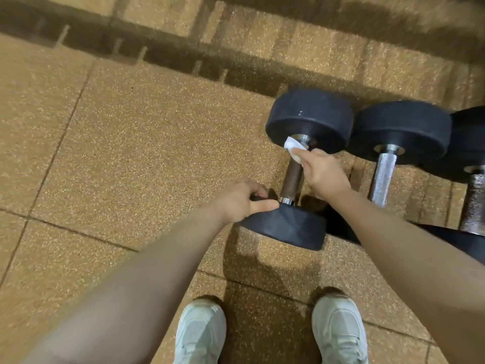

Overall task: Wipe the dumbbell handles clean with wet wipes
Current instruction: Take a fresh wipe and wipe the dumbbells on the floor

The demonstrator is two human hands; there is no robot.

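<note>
A black dumbbell (pixel 309 119) lies on the floor in front of me, its brownish handle (pixel 291 178) running between two round heads. My right hand (pixel 321 170) grips the upper end of the handle with a white wet wipe (pixel 292 144) wrapped under its fingers, close to the far head. My left hand (pixel 242 198) holds the near head (pixel 288 228) at its top edge, thumb lying along the rim and fingers curled over it beside the handle's chrome collar.
A second dumbbell (pixel 399 130) with a bright knurled handle lies just right of the first, and a third (pixel 472 179) is cut off at the right edge. The floor is speckled tan rubber tiles (pixel 131 153). My two light sneakers (pixel 338 329) stand below.
</note>
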